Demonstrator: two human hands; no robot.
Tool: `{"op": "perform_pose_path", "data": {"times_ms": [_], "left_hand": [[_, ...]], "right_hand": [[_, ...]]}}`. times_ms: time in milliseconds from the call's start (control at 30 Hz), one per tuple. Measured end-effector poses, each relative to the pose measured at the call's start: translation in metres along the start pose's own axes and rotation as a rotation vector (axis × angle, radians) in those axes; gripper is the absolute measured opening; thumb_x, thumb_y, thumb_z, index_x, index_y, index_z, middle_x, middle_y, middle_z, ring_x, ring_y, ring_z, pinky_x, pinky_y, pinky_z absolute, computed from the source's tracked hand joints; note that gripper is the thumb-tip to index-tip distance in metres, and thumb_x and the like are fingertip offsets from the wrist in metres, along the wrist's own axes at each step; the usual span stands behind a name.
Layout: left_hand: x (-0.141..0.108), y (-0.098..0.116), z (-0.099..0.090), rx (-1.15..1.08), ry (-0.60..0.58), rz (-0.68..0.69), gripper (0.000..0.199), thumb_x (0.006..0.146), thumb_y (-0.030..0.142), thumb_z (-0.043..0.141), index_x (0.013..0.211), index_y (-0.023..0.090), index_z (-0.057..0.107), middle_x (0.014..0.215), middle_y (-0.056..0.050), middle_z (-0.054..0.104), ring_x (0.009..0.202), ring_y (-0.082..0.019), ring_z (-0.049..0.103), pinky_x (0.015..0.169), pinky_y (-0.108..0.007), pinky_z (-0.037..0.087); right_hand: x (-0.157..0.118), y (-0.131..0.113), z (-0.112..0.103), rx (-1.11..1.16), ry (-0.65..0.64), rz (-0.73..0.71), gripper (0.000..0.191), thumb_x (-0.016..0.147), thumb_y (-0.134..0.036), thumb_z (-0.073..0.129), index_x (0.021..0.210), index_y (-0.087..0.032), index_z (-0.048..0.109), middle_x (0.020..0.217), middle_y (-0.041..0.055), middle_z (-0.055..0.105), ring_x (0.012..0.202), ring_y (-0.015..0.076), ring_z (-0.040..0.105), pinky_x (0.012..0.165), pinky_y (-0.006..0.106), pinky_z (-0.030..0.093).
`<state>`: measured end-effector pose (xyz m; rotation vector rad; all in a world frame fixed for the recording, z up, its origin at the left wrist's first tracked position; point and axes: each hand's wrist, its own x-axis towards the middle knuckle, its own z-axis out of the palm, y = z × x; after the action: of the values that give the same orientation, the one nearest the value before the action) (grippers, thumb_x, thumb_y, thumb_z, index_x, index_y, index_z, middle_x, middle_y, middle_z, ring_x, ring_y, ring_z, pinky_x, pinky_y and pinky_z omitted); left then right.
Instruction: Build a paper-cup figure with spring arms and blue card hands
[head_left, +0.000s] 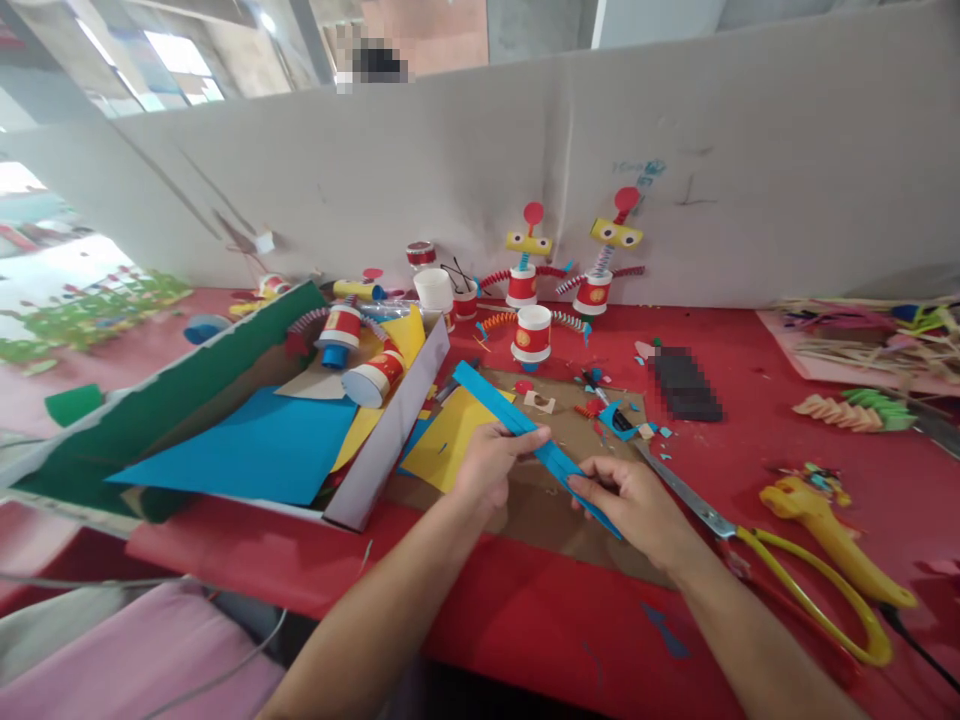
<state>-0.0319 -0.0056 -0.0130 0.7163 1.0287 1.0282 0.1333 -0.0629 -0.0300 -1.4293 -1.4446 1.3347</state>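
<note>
A long folded strip of blue paper [491, 398] slants down to the right across the middle, above a brown cardboard sheet [592, 535]. My left hand [491, 465] pinches it near its middle, thumb on top. Lower down, my right hand [619, 495] grips the same strip close to its lower right end. Beneath my left hand lies yellow paper [450, 430]. Scissors with yellow handles [787, 570] rest on the right, blades pointing toward small blue scraps near my right hand.
A green-sided box [225, 370] with blue and yellow paper stands left. Behind are paper-cup figures [531, 335] with springy arms. A yellow glue gun [832, 530] lies right, a dark pixelated object [684, 383] behind the scissors. Straw-like strips [877, 335] lie far right.
</note>
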Motion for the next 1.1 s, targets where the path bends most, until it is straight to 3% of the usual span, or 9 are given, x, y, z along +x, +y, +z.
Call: {"op": "perform_pose_path", "data": {"times_ms": [133, 433, 500, 567, 667, 767, 900, 1100], "left_hand": [[0.013, 0.017, -0.015, -0.065, 0.085, -0.012, 0.027, 0.045, 0.019, 0.089, 0.057, 0.011, 0.066, 0.058, -0.003, 0.066, 0.057, -0.013, 0.062, 0.062, -0.026, 0.05], [0.028, 0.043, -0.041, -0.187, 0.201, 0.114, 0.011, 0.068, 0.008, 0.075, 0.07, 0.012, 0.065, 0.065, -0.001, 0.068, 0.065, -0.012, 0.067, 0.07, -0.022, 0.054], [0.024, 0.038, -0.037, -0.202, 0.122, 0.116, 0.009, 0.074, 0.015, 0.073, 0.08, 0.013, 0.066, 0.074, -0.003, 0.071, 0.071, -0.012, 0.068, 0.072, -0.024, 0.054], [0.017, 0.026, -0.026, -0.162, -0.052, 0.046, 0.02, 0.074, 0.025, 0.074, 0.09, 0.015, 0.067, 0.084, -0.006, 0.073, 0.075, -0.015, 0.069, 0.072, -0.028, 0.054], [0.005, 0.001, -0.007, 0.005, -0.209, -0.096, 0.029, 0.062, 0.029, 0.084, 0.081, 0.012, 0.07, 0.079, -0.007, 0.073, 0.067, -0.014, 0.066, 0.064, -0.025, 0.05], [0.001, -0.009, 0.001, 0.044, -0.11, -0.066, 0.027, 0.057, 0.031, 0.085, 0.066, 0.011, 0.07, 0.065, -0.004, 0.069, 0.053, -0.01, 0.058, 0.056, -0.023, 0.043], [0.008, 0.001, -0.004, 0.004, 0.045, -0.055, 0.021, 0.055, 0.023, 0.085, 0.058, 0.012, 0.067, 0.06, -0.003, 0.067, 0.054, -0.011, 0.059, 0.057, -0.024, 0.044], [0.013, 0.009, -0.011, -0.074, 0.08, -0.024, 0.021, 0.055, 0.02, 0.085, 0.059, 0.012, 0.066, 0.061, -0.003, 0.067, 0.058, -0.013, 0.063, 0.064, -0.027, 0.051]], "right_hand": [[-0.001, 0.002, -0.002, -0.023, -0.022, 0.022, 0.024, 0.083, -0.042, 0.06, 0.075, -0.02, 0.063, 0.064, -0.0007, 0.066, 0.058, 0.0132, 0.058, 0.057, 0.025, 0.045], [-0.004, -0.005, -0.005, -0.019, -0.022, 0.056, 0.024, 0.078, -0.043, 0.063, 0.07, -0.02, 0.064, 0.061, -0.0007, 0.065, 0.056, 0.0131, 0.057, 0.057, 0.026, 0.045], [-0.004, -0.007, -0.005, 0.023, 0.0, 0.074, 0.025, 0.075, -0.044, 0.065, 0.068, -0.02, 0.063, 0.059, -0.001, 0.064, 0.055, 0.0129, 0.057, 0.056, 0.026, 0.045], [-0.003, -0.008, -0.003, 0.072, 0.033, 0.078, 0.027, 0.073, -0.046, 0.067, 0.067, -0.02, 0.063, 0.059, -0.0009, 0.064, 0.055, 0.0128, 0.057, 0.057, 0.026, 0.045], [-0.001, -0.006, -0.001, 0.135, 0.071, 0.092, 0.03, 0.073, -0.049, 0.068, 0.073, -0.019, 0.065, 0.063, 0.0001, 0.066, 0.056, 0.0135, 0.059, 0.058, 0.027, 0.046], [0.001, -0.002, 0.0, 0.123, 0.067, 0.103, 0.032, 0.076, -0.05, 0.066, 0.078, -0.018, 0.067, 0.064, 0.0003, 0.068, 0.056, 0.0137, 0.06, 0.056, 0.026, 0.044], [0.002, 0.001, 0.002, 0.023, 0.012, 0.063, 0.034, 0.083, -0.05, 0.06, 0.072, -0.019, 0.064, 0.062, -0.0008, 0.067, 0.053, 0.0121, 0.058, 0.056, 0.025, 0.041], [-0.002, 0.005, -0.006, -0.046, 0.011, 0.068, 0.032, 0.085, -0.05, 0.057, 0.075, -0.02, 0.063, 0.065, -0.0003, 0.067, 0.058, 0.0139, 0.061, 0.059, 0.027, 0.043]]}}
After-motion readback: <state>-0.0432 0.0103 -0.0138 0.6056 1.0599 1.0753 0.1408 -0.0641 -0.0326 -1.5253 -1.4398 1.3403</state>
